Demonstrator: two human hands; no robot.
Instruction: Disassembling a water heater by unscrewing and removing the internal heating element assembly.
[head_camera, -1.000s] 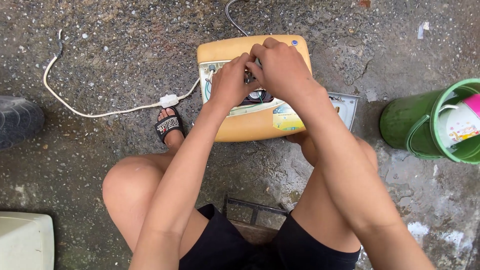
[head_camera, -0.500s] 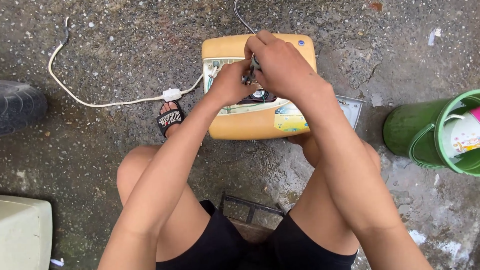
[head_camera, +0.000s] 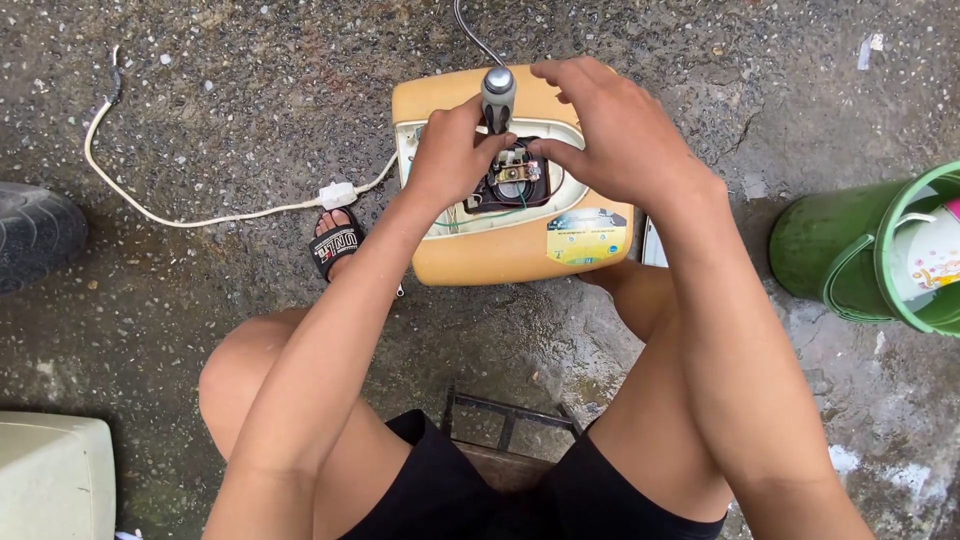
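A tan plastic appliance casing (head_camera: 470, 265) lies on the wet concrete in front of my knees. Its square opening (head_camera: 515, 185) shows metal parts and wires. A screwdriver with a grey handle (head_camera: 498, 95) stands upright over that opening. My left hand (head_camera: 450, 160) grips the screwdriver low on its handle. My right hand (head_camera: 610, 130) arches over the right side of the opening, thumb down at the metal parts. Whether it pinches anything is hidden.
A white cable (head_camera: 200, 220) with an inline switch (head_camera: 337, 194) runs left from the casing. My sandalled foot (head_camera: 335, 245) is beside it. A green bucket (head_camera: 830, 260) stands right, a black tyre (head_camera: 35, 235) left, a white container (head_camera: 50, 475) bottom left. I sit on a low stool (head_camera: 505, 440).
My hands were pressed together over the opening; they have now parted a little, and the screwdriver's grey handle shows upright between them.
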